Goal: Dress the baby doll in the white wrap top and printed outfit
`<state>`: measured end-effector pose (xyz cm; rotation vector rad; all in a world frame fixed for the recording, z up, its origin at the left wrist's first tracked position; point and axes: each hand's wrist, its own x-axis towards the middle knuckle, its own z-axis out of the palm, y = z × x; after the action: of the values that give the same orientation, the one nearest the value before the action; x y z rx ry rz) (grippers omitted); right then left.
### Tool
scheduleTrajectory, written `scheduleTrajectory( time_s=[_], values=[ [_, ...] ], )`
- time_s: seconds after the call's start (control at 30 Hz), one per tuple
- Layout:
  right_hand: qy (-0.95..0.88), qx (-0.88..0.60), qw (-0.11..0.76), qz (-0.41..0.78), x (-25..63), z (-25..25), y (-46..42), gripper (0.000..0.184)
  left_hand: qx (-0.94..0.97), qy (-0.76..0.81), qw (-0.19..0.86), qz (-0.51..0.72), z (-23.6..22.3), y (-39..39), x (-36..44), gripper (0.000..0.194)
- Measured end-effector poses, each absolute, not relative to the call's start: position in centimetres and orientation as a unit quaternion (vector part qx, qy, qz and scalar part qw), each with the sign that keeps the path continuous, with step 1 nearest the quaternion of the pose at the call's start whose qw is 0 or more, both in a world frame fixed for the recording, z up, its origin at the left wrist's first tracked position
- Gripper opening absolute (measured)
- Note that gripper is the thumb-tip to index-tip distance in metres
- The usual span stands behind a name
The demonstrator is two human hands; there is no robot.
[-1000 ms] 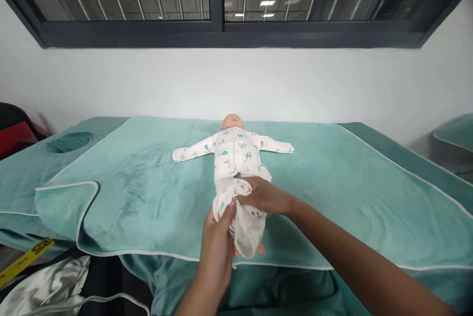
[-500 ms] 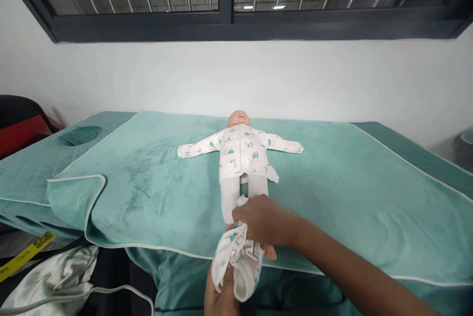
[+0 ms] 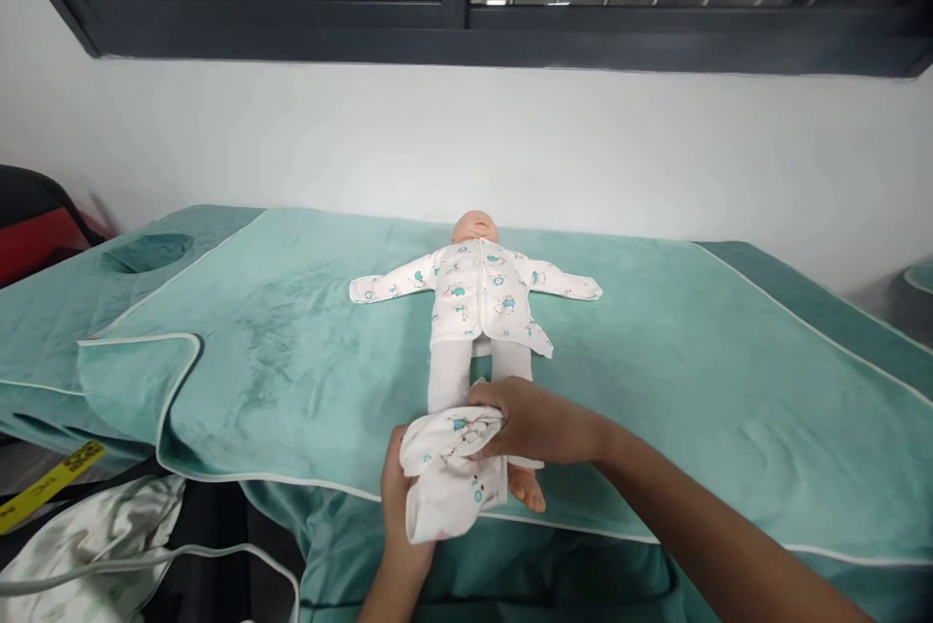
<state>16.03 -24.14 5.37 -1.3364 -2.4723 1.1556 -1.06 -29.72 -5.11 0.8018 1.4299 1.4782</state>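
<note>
A baby doll (image 3: pixel 479 297) lies on its back, dressed in a white printed jacket with its arms spread and white leggings on its legs. Over its lower legs I hold a bunched white printed garment (image 3: pixel 456 477); its exact kind does not show. My left hand (image 3: pixel 399 487) grips the garment's left side, with most fingers hidden behind the cloth. My right hand (image 3: pixel 529 419) pinches its upper right edge. One bare doll foot (image 3: pixel 526 489) shows below my right hand; the other is hidden by the garment.
The doll rests on a green blanket (image 3: pixel 292 390) spread over a bed against a white wall (image 3: pixel 328 137), under a barred window (image 3: pixel 466 30). At lower left are a white patterned cloth (image 3: pixel 94 536), a cable (image 3: pixel 211 550) and a yellow strap (image 3: pixel 51 487).
My left hand has come up and to the left from beneath the garment and now grips its side. The garment is spread wider and raised. My right hand has shifted slightly right.
</note>
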Motion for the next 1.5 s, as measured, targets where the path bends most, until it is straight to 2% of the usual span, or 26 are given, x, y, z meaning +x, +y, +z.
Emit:
scheduleTrajectory(
  time_s=[0.17,0.27,0.37,0.5,0.73,0.8,1.03,1.17,1.27,1.33,1.5],
  values=[
    [-0.785,-0.428,0.12,0.431,16.5,5.3,-24.4,0.02,0.322,0.555,0.484,0.595,-3.8,-28.2,-1.0,0.024],
    [-0.769,-0.465,0.162,0.409,16.2,4.6,-24.6,0.011,0.362,0.559,0.496,0.558,-4.2,-28.3,-1.6,0.026],
    [-0.756,-0.51,0.172,0.373,15.7,3.9,-24.6,0.005,0.369,0.516,0.575,0.517,-3.9,-29.0,-2.8,0.032],
    [-0.755,-0.536,0.159,0.343,15.4,3.3,-24.3,0.009,0.4,0.479,0.625,0.469,-2.5,-29.7,-4.0,0.045],
    [-0.759,-0.509,0.17,0.369,15.7,3.1,-24.0,0.007,0.422,0.524,0.509,0.537,-1.7,-28.0,-3.8,0.033],
    [-0.748,-0.507,0.176,0.389,15.8,3.0,-23.9,0.008,0.407,0.519,0.505,0.557,-1.8,-27.5,-3.4,0.032],
    [-0.727,-0.509,0.207,0.413,15.5,2.5,-23.8,0.014,0.324,0.416,0.659,0.536,-1.9,-26.3,-4.4,0.044],
    [-0.726,-0.51,0.223,0.405,15.1,2.7,-23.7,0.011,0.362,0.396,0.64,0.55,-1.4,-24.7,-5.6,0.042],
    [-0.711,-0.478,0.234,0.459,14.9,3.2,-23.5,0.007,0.379,0.385,0.614,0.576,-1.0,-23.5,-5.7,0.037],
    [-0.7,-0.465,0.238,0.487,14.9,3.3,-23.5,0.008,0.381,0.369,0.636,0.56,-1.1,-23.4,-5.5,0.039],
    [-0.706,-0.536,0.241,0.396,14.9,2.6,-23.8,0.01,0.381,0.355,0.696,0.494,-1.7,-25.2,-5.8,0.053]
  ],
)
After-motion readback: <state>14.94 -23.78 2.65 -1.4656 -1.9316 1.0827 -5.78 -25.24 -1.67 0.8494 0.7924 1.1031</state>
